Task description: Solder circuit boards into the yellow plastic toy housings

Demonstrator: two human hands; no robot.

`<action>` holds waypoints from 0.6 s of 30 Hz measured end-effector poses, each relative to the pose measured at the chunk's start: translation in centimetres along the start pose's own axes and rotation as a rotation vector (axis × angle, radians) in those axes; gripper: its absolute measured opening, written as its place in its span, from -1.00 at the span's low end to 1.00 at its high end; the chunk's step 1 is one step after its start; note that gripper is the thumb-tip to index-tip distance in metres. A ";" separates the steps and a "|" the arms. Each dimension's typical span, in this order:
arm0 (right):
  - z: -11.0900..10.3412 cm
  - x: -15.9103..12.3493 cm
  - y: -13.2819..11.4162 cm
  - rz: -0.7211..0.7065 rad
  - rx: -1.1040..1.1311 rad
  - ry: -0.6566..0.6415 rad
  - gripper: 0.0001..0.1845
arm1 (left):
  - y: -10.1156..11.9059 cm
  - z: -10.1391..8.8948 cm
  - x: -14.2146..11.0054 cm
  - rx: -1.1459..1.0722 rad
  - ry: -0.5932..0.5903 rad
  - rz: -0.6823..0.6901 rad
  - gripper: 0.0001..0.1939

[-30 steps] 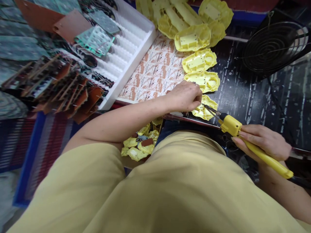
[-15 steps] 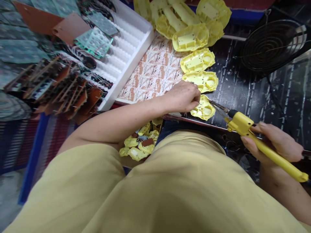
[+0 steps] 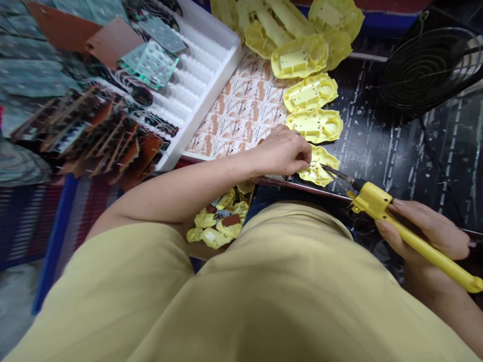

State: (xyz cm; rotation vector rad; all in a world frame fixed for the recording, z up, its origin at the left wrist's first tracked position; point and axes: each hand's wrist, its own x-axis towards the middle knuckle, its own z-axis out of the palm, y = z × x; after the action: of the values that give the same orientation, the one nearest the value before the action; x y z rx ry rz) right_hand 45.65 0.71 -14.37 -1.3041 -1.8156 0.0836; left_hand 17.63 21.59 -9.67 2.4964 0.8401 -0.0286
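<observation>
Dark printed sheeting covers the worktop (image 3: 396,146), and a white tray (image 3: 204,65) with circuit boards (image 3: 149,63) is seen at the left. At the near edge a yellow shell (image 3: 319,170) is pinned down by the left hand (image 3: 285,151), whose fingers are closed on its rim. The soldering iron (image 3: 407,234) is gripped by the right hand (image 3: 426,234), its tip just over the shell. The shell is judged light, stiff and thin, so it is best held at the rim. More shells (image 3: 313,108) are laid behind.
</observation>
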 end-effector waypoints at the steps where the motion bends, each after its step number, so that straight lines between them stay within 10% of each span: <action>1: 0.1 0.1 0.0 -0.072 0.034 -0.006 -0.88 | 0.1 0.0 0.0 0.010 0.004 0.005 -0.85; 18: -1.0 -0.6 0.3 -0.058 0.017 -0.176 -0.87 | 0.1 0.1 0.8 0.098 -0.025 0.062 -0.84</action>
State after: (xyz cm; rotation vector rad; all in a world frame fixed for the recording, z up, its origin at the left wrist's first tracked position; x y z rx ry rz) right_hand 46.56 -0.05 -14.29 -1.2640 -1.9960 0.1873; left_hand 18.36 21.89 -9.87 2.6067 0.7681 -0.0821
